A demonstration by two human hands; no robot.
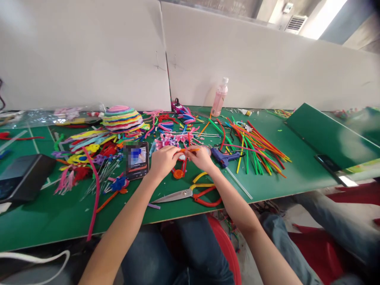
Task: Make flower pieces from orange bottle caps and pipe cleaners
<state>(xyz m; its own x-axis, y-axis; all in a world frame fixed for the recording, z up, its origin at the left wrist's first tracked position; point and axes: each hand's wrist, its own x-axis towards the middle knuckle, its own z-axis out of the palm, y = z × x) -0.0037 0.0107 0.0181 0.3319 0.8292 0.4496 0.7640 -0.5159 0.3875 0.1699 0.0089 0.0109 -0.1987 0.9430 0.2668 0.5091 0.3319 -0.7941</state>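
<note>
Between my two hands runs a short orange pipe cleaner (191,150). My left hand (164,160) pinches its left end, and my right hand (201,157) has closed fingers on its right part. Just below them on the green table lies a small orange coil (178,174) beside red pieces. Nearer to me rest large scissors (178,195) with yellow and red handles, blades apart. To the right of my right hand is a blue glue gun (227,157) with a clear glue stick. A phone (138,160) with a lit screen lies left of my left hand.
Pipe cleaners in several colours (261,148) spread at the right. A striped, rounded pipe-cleaner piece (122,118) and finished flowers crowd the left. A pink drink bottle (219,97) stands by the white partition (237,63). A black device (25,176) sits far left. Another person's legs (285,241) show right.
</note>
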